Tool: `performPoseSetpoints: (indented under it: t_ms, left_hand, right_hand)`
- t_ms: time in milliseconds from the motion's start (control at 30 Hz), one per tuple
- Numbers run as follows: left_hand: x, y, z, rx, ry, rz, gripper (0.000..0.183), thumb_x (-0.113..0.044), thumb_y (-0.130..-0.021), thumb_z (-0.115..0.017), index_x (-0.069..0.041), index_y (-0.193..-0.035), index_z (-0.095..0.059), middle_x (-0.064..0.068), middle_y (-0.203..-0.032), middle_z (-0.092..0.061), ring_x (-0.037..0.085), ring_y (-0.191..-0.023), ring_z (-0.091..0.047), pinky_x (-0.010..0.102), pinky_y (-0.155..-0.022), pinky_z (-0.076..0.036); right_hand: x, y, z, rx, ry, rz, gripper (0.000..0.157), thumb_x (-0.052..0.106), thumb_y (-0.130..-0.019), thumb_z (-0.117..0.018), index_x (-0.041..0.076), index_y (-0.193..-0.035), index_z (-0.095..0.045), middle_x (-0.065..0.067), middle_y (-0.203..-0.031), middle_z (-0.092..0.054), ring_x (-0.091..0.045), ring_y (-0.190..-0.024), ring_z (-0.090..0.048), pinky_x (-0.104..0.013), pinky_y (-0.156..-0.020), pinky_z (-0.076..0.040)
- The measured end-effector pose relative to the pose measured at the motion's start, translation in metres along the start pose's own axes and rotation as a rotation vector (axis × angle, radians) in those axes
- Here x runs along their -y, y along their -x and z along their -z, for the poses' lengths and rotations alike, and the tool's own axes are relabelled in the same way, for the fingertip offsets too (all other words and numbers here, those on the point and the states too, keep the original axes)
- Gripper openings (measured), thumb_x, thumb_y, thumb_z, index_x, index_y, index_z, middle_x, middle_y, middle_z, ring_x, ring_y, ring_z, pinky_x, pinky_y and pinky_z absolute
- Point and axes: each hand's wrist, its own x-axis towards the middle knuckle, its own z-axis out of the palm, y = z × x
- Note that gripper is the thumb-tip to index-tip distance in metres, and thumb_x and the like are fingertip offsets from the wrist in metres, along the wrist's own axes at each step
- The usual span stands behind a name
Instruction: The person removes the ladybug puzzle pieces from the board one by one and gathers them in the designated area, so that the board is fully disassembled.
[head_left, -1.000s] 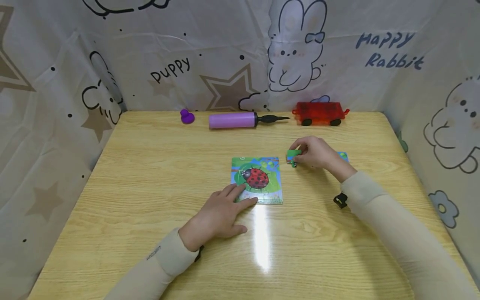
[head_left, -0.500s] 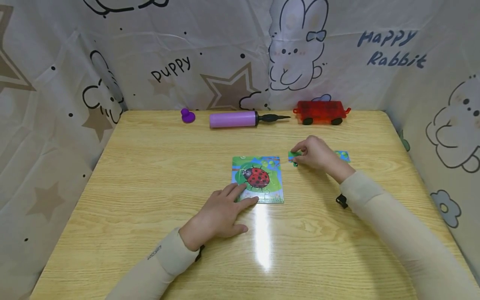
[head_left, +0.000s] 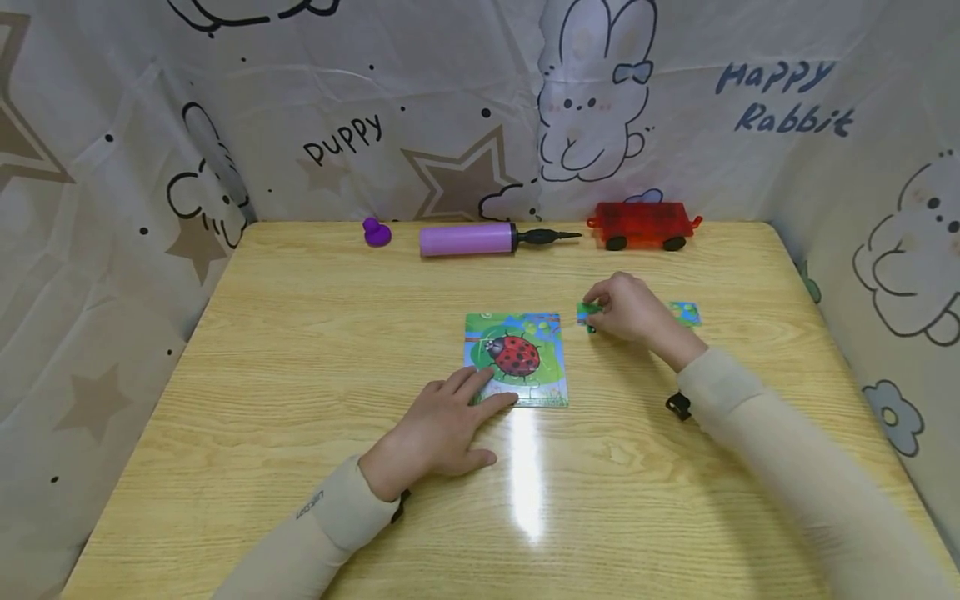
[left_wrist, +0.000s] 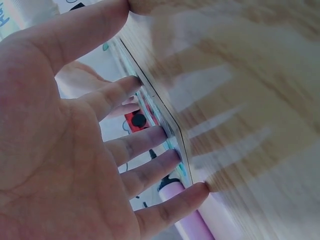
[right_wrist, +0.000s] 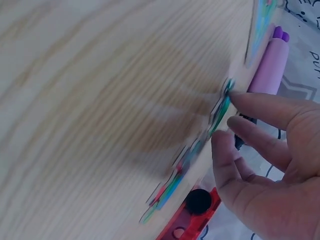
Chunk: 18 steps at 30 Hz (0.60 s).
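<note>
A square ladybug jigsaw puzzle lies at the middle of the table. My left hand rests on its lower left corner with spread fingers; in the left wrist view the fingertips reach the puzzle's edge and the table beside it. To the right of the puzzle, my right hand pinches a green and blue puzzle piece low at the tabletop. In the right wrist view this piece is seen edge-on, close to thumb and fingers. More puzzle pieces lie to the right, partly hidden by the right hand and wrist.
Along the table's back edge stand a small purple toy, a purple hand pump with a black nozzle, and a red toy wagon. Patterned cloth walls enclose the back and both sides of the wooden table.
The puzzle piece at my right fingers looked tilted and raised earlier; now it lies flatter at the tabletop. The right hand shifts only slightly. My left hand stays put on the ladybug jigsaw puzzle.
</note>
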Motion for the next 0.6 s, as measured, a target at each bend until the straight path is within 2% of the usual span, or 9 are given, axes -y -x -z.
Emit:
performPoseSetpoints:
  t_ms: [167, 333, 467, 600]
  left_hand:
    - [0.000, 0.000, -0.001, 0.002, -0.015, -0.002, 0.082, -0.060, -0.097, -0.067, -0.037, -0.166, -0.030, 0.010, -0.176, -0.020, 0.034, -0.162, -0.023, 0.058, -0.122, -0.038]
    - [0.000, 0.001, -0.001, -0.009, -0.027, -0.007, 0.083, -0.060, -0.097, -0.067, -0.039, -0.167, -0.026, 0.011, -0.176, -0.021, 0.036, -0.162, -0.024, 0.058, -0.121, -0.039]
    - [0.001, 0.001, -0.001, -0.011, -0.028, -0.014, 0.081, -0.059, -0.097, -0.067, -0.041, -0.166, -0.028, 0.012, -0.176, -0.021, 0.036, -0.162, -0.024, 0.059, -0.121, -0.038]
    - [0.002, 0.001, -0.001, -0.011, -0.027, -0.022, 0.080, -0.059, -0.097, -0.067, -0.041, -0.166, -0.030, 0.012, -0.176, -0.021, 0.037, -0.162, -0.024, 0.059, -0.121, -0.038]
  right_hand:
    - [0.008, 0.001, -0.002, -0.016, 0.016, 0.019, 0.030, 0.017, -0.092, -0.080, 0.001, -0.117, -0.078, -0.021, -0.109, -0.071, -0.033, -0.099, -0.064, -0.050, -0.086, -0.055]
    - [0.022, 0.003, -0.006, 0.001, 0.004, 0.053, 0.030, 0.021, -0.095, -0.077, 0.000, -0.118, -0.078, -0.017, -0.101, -0.073, -0.027, -0.088, -0.062, -0.045, -0.080, -0.053]
    - [0.036, 0.006, -0.011, 0.041, -0.016, 0.117, 0.032, 0.021, -0.093, -0.080, 0.001, -0.117, -0.078, -0.013, -0.098, -0.073, -0.021, -0.081, -0.060, -0.042, -0.079, -0.053]
    - [0.049, 0.009, -0.018, 0.116, -0.004, 0.209, 0.035, 0.021, -0.089, -0.085, 0.002, -0.118, -0.078, -0.012, -0.100, -0.073, -0.019, -0.082, -0.061, -0.040, -0.078, -0.054]
